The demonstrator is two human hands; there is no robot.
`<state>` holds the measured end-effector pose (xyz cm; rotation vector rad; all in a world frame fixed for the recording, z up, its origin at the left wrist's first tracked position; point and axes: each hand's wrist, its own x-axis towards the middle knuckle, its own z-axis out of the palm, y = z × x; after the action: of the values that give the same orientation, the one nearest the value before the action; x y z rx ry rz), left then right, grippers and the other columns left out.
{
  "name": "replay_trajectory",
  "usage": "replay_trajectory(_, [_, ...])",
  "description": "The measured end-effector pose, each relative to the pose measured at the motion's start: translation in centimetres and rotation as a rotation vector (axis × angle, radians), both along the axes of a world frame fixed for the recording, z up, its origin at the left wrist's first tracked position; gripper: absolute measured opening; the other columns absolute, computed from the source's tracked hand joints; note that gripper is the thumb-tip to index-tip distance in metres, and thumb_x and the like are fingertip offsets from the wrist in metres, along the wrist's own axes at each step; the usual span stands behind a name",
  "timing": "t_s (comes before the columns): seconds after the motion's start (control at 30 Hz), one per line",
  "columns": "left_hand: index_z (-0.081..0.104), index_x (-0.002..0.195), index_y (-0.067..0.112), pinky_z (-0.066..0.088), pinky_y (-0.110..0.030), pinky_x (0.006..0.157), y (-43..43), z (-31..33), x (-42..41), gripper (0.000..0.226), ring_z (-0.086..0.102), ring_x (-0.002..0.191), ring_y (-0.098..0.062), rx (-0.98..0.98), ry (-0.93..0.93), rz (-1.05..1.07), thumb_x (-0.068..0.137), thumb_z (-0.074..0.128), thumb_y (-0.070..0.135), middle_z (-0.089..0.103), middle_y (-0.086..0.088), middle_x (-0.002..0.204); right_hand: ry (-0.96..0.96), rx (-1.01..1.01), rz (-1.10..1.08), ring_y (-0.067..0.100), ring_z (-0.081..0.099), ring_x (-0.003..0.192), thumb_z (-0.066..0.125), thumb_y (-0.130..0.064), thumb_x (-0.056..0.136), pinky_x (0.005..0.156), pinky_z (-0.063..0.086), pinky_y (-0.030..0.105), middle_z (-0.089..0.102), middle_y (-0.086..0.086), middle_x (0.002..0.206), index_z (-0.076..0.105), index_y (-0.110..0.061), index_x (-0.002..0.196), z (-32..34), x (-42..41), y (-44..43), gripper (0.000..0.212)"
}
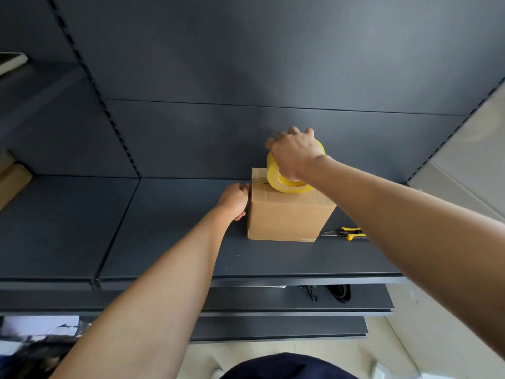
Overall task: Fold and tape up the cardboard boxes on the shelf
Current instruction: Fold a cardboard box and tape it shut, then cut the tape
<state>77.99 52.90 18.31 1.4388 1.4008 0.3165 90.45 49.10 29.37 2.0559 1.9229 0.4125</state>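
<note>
A closed brown cardboard box stands on the dark grey shelf. On the box's top rests a yellow roll of tape, and my right hand grips it from above. My left hand is curled against the box's upper left edge, fingers closed at the corner. Clear tape runs along the top seam near that corner; whether the fingers pinch its end is hidden.
A yellow-and-black utility knife lies on the shelf just right of the box. Flat cardboard leans in the bay at far left. Lower shelves hold small dark items. A pale wall borders the right side.
</note>
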Motion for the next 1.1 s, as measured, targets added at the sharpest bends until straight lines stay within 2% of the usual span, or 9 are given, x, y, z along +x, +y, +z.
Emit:
replay_trajectory(0.2, [0.048,0.126,0.011,0.039,-0.019,0.038,0.3,-0.6,-0.2,0.035,0.051,0.056,-0.015,0.049,0.136,-0.010,0.099,0.038,0.032,0.049,-0.002,0.078,0.009,0.005,0.005,0.030,0.046,0.111,0.054,-0.008,0.083,0.073,0.031,0.037,0.056,0.006,0.118,0.048,-0.018,0.126,0.0,0.0,-0.1,0.044])
replay_trajectory(0.33, [0.051,0.113,0.008,0.058,-0.035,0.067,-0.4,-1.2,-0.8,0.023,0.064,0.079,-0.027,0.133,0.258,0.017,0.092,0.049,0.014,0.060,-0.012,0.103,0.006,0.012,0.008,0.030,0.047,0.111,0.056,-0.009,0.083,0.074,0.032,0.038,0.056,0.006,0.117,0.049,-0.018,0.126,0.0,0.1,0.0,0.045])
replay_trajectory(0.37, [0.054,0.111,0.006,0.056,-0.035,0.071,-0.3,-0.8,-0.6,0.022,0.065,0.086,-0.030,0.199,0.224,0.051,0.092,0.048,0.012,0.061,-0.013,0.102,0.008,0.010,0.008,0.030,0.047,0.111,0.056,-0.009,0.083,0.074,0.033,0.038,0.056,0.006,0.118,0.048,-0.018,0.127,0.0,0.1,0.0,0.045])
replay_trajectory(0.47, [0.058,0.076,-0.004,0.043,-0.037,0.063,0.6,2.0,0.5,0.029,0.058,0.070,-0.032,0.368,0.003,0.104,0.094,0.049,0.018,0.055,-0.019,0.071,0.017,-0.009,0.006,0.030,0.046,0.113,0.056,-0.010,0.084,0.075,0.032,0.038,0.055,0.006,0.119,0.047,-0.018,0.128,0.2,0.0,0.0,0.046])
replay_trajectory(0.6, [0.061,0.115,0.004,0.043,-0.026,0.066,0.5,3.0,2.0,0.033,0.055,0.082,-0.019,0.091,-0.196,0.175,0.093,0.057,0.028,0.063,-0.012,0.103,0.062,-0.053,-0.001,0.031,0.044,0.115,0.059,-0.012,0.083,0.083,0.037,0.040,0.051,0.008,0.122,0.043,-0.017,0.132,0.7,0.1,0.1,0.051])
replay_trajectory(0.67, [0.059,0.118,0.001,0.040,-0.026,0.064,0.2,2.3,2.6,0.036,0.056,0.080,-0.019,0.013,-0.197,0.194,0.091,0.060,0.024,0.064,-0.016,0.105,0.139,-0.058,0.009,0.032,0.045,0.115,0.060,-0.013,0.083,0.085,0.038,0.040,0.048,0.011,0.122,0.038,-0.015,0.134,1.1,0.5,0.1,0.056])
replay_trajectory(0.77, [0.061,0.116,0.002,0.048,-0.033,0.073,0.2,2.0,3.2,0.030,0.062,0.103,-0.030,0.049,-0.190,0.213,0.090,0.060,0.017,0.064,-0.017,0.114,0.289,-0.065,0.011,0.033,0.049,0.107,0.062,-0.016,0.084,0.075,0.037,0.037,0.050,0.011,0.114,0.036,-0.014,0.133,1.8,2.0,-0.5,0.056])
replay_trajectory(0.9, [0.060,0.123,0.010,0.052,-0.039,0.089,0.3,2.1,3.9,0.032,0.061,0.108,-0.028,0.106,-0.163,0.250,0.092,0.058,0.016,0.063,-0.011,0.120,0.467,-0.063,-0.075,0.027,0.051,0.077,0.052,-0.002,0.083,0.048,0.037,0.030,0.051,0.007,0.093,0.035,-0.021,0.134,2.5,5.0,-1.8,0.056])
replay_trajectory(1.1, [0.056,0.129,0.010,0.051,-0.035,0.091,0.0,1.9,4.4,0.037,0.057,0.115,-0.026,0.177,-0.118,0.277,0.093,0.057,0.016,0.058,-0.008,0.130,0.452,-0.022,-0.053,0.028,0.050,0.076,0.050,-0.003,0.086,0.044,0.033,0.029,0.046,0.006,0.096,0.033,-0.024,0.139,2.0,5.4,-2.4,0.059])
